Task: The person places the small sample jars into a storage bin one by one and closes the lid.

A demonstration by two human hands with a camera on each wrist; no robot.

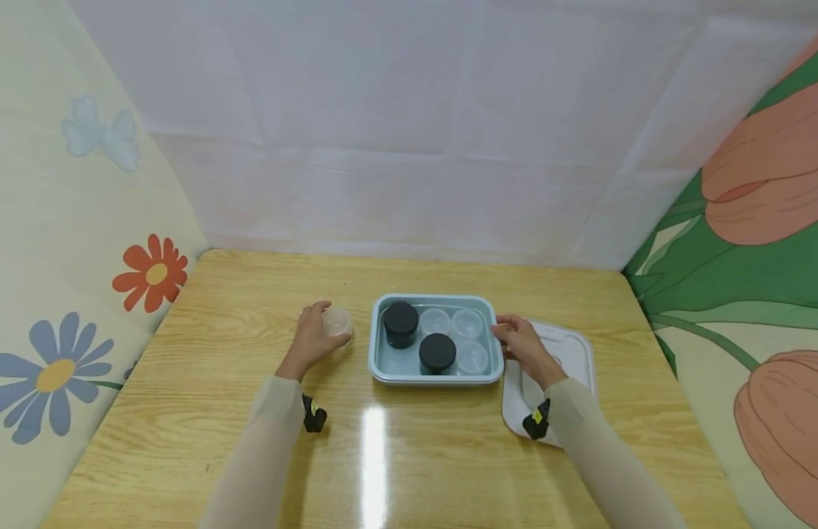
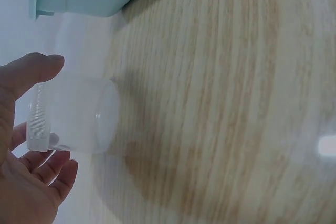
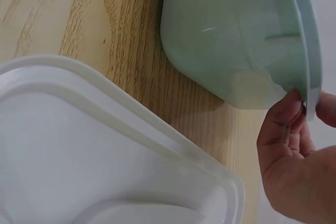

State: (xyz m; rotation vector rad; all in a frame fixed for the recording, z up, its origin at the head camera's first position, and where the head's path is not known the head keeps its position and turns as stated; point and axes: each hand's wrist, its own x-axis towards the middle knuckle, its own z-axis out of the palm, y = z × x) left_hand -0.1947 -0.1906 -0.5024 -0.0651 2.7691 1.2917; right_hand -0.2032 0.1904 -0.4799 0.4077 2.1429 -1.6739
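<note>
My left hand [image 1: 312, 336] is around a small clear plastic jar [image 2: 79, 116] with a ribbed lid, left of the light blue-green bin [image 1: 389, 360]. The thumb lies at one side of the lid, and curled fingers lie at the other. On the opposite side, my right hand [image 1: 524, 344] pinches the bin's right rim [image 3: 310, 51] between thumb and fingers. Inside the bin stand two black-lidded jars, one at the back left [image 1: 400, 321] and one at the front middle [image 1: 438, 353]. Three clear round jars [image 1: 471, 358] fill its right part.
A white tray-like lid [image 1: 583, 360] lies flat to the right of the bin, partly under my right forearm. The wood-grain table [image 1: 250, 294] meets a white cloth [image 1: 395, 198] at the back. Flower-printed cloths [image 1: 51, 294] hang at both sides.
</note>
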